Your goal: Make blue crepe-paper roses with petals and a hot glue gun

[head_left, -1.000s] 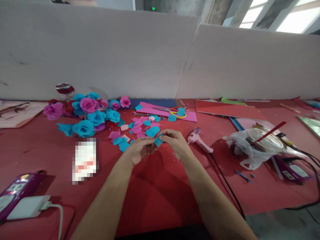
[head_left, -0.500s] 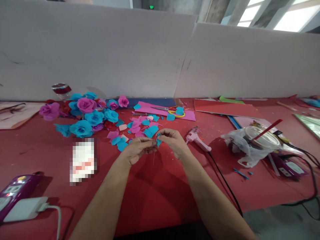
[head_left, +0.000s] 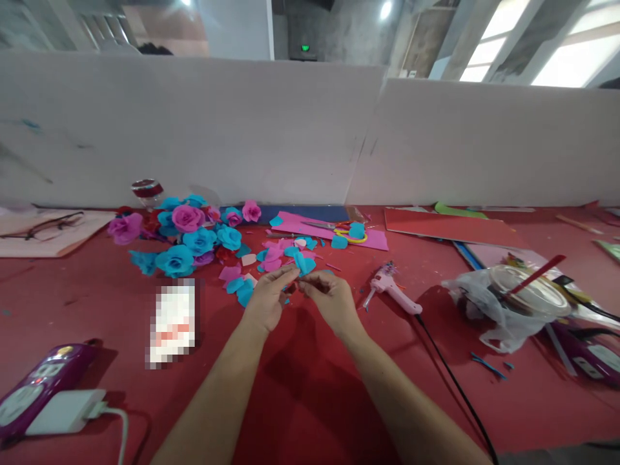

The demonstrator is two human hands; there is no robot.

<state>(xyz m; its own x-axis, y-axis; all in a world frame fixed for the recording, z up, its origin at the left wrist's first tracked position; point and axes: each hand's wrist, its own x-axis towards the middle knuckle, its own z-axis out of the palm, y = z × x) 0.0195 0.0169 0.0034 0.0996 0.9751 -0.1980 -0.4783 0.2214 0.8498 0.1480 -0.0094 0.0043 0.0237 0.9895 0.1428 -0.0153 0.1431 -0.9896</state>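
A small blue paper flower (head_left: 304,263) pokes up between my two hands at the middle of the table. The fingers of my left hand (head_left: 269,294) are closed on its lower left side. My right hand (head_left: 328,296) pinches at its base, with thumb and forefinger together. The base itself is hidden behind my fingertips. Just beyond lie loose blue and pink paper petals (head_left: 272,254). To the right of my right hand rests a pink glue gun (head_left: 394,292), its nozzle toward me.
Finished paper roses (head_left: 186,239) cluster at the back left, beside a blurred-out white item (head_left: 173,326). Scissors (head_left: 351,236) lie on pink paper. At right are a plastic bag with a lidded tub (head_left: 526,294) and a purple power strip (head_left: 593,355). Another power strip (head_left: 53,374) sits front left.
The camera view has tilted up. The blue paper flower now stands higher above my fingertips with its petals spread, and my fingers have shifted to its base.
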